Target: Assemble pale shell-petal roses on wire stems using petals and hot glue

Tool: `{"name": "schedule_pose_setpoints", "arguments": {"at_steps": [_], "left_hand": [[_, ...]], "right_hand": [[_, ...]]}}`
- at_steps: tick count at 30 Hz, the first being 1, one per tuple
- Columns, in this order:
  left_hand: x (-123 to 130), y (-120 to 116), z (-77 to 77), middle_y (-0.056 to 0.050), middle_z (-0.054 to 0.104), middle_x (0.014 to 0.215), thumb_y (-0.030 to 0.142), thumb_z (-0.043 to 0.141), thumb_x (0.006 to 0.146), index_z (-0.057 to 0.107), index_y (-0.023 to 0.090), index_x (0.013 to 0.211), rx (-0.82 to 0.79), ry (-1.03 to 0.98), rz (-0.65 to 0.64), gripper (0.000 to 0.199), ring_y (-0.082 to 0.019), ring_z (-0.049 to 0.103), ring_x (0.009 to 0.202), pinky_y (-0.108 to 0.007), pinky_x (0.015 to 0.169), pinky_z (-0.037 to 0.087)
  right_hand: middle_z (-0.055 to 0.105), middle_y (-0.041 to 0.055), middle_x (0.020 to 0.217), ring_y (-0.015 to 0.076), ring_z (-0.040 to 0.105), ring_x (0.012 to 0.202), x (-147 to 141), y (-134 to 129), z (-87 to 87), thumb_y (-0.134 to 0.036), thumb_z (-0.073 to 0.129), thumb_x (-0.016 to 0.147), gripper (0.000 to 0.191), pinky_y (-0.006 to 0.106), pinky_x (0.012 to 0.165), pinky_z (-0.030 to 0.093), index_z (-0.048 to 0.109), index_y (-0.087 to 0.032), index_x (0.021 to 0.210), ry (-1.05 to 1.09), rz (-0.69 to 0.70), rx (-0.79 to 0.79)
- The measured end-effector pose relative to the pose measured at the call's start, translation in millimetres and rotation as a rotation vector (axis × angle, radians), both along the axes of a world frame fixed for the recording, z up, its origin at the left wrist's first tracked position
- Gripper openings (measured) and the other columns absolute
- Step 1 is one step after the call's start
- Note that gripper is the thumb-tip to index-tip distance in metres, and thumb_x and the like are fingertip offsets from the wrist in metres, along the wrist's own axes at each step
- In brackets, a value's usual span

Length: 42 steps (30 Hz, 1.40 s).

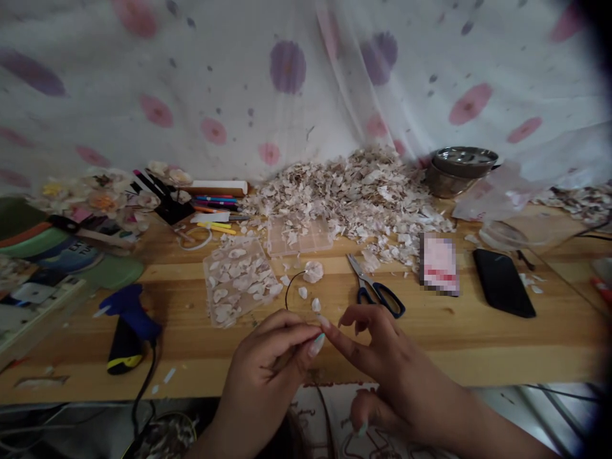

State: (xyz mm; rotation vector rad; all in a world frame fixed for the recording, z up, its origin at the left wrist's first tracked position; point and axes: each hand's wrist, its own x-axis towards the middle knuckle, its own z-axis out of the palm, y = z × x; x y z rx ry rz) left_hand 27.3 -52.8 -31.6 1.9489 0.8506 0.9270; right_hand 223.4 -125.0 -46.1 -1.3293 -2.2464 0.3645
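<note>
Pinching, couldn't tell what: left hand (268,363) | fingers apart: right hand (389,360) | small white oval petal (316,305) lay just ahead, left hand nearer

We see a curtain (229,64) of whitish colour, printed with pink and purple round flowers and small grey spots. The wooden table (526,350) is yellow-brown, with darker bands of grain. The heap of petals (354,185) is cream, mixed with brownish grey. Also we find a whitish petal flower (313,272) with a dark wire (287,294). The scissors (367,278) have grey blades and dark blue handles. The glue gun (136,312) is deep blue, the phone (504,284) is plain black, and the bowl (466,166) is silver. On the thumbnails of the left hand (270,363) and of the right hand (389,357), we notice a pale turquoise.
</note>
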Motion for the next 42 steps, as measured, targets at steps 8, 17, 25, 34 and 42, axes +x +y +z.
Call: {"name": "schedule_pose_setpoints", "arguments": {"at_steps": [8, 17, 25, 34, 42], "left_hand": [[2.5, 7.9, 5.0, 0.002, 0.067, 0.078, 0.014, 0.06, 0.083, 0.073, 0.027, 0.09, 0.114, 0.059, 0.021, 0.02, -0.009, 0.063, 0.072, -0.016, 0.06, 0.05], [5.2, 15.1, 2.5, 0.003, 0.063, 0.076, 0.013, 0.06, 0.083, 0.072, 0.026, 0.09, 0.034, 0.003, 0.024, 0.019, -0.008, 0.06, 0.072, -0.015, 0.061, 0.048], [9.3, 23.4, -4.5, 0.002, 0.064, 0.078, 0.013, 0.062, 0.082, 0.073, 0.026, 0.088, -0.081, -0.124, 0.02, 0.018, -0.009, 0.062, 0.075, -0.015, 0.064, 0.05], [7.8, 26.5, -15.5, 0.0, 0.066, 0.082, 0.021, 0.06, 0.083, 0.069, 0.025, 0.082, -0.143, -0.087, 0.031, 0.01, -0.012, 0.064, 0.079, -0.017, 0.067, 0.052], [-2.1, 32.5, -28.9, 0.001, 0.059, 0.073, 0.042, 0.061, 0.081, 0.06, 0.024, 0.076, -0.21, -0.065, 0.193, 0.019, -0.013, 0.055, 0.065, -0.019, 0.058, 0.049]], "right_hand": [[0.039, 0.015, 0.12, 0.0301, 0.043, 0.101, 0.6, 7.3, -5.9, -0.058, 0.054, 0.084, 0.085, 0.051, 0.085, 0.046, 0.008, -0.032, 0.151, 0.055, 0.018, -0.033], [0.031, 0.013, 0.132, 0.0284, 0.04, 0.116, 2.7, 14.8, -9.6, -0.058, 0.036, 0.092, 0.067, 0.052, 0.099, 0.037, 0.015, -0.032, 0.151, 0.357, 0.078, -0.301], [0.026, 0.0041, 0.15, 0.0243, 0.023, 0.138, 6.6, 18.0, -8.8, -0.049, 0.033, 0.097, 0.052, 0.046, 0.107, 0.029, 0.021, -0.041, 0.147, 0.707, 0.172, -0.511], [0.041, 0.0072, 0.139, 0.0233, 0.044, 0.115, -0.3, 24.7, -24.5, -0.056, 0.041, 0.092, 0.055, 0.038, 0.088, 0.043, 0.037, -0.035, 0.142, 1.132, 0.083, -0.392], [0.048, -0.004, 0.071, 0.0078, 0.041, 0.06, -9.5, 25.7, -19.1, -0.022, 0.073, 0.075, 0.015, 0.02, 0.058, 0.036, 0.062, -0.022, 0.085, 1.763, -0.152, -0.344]]}}
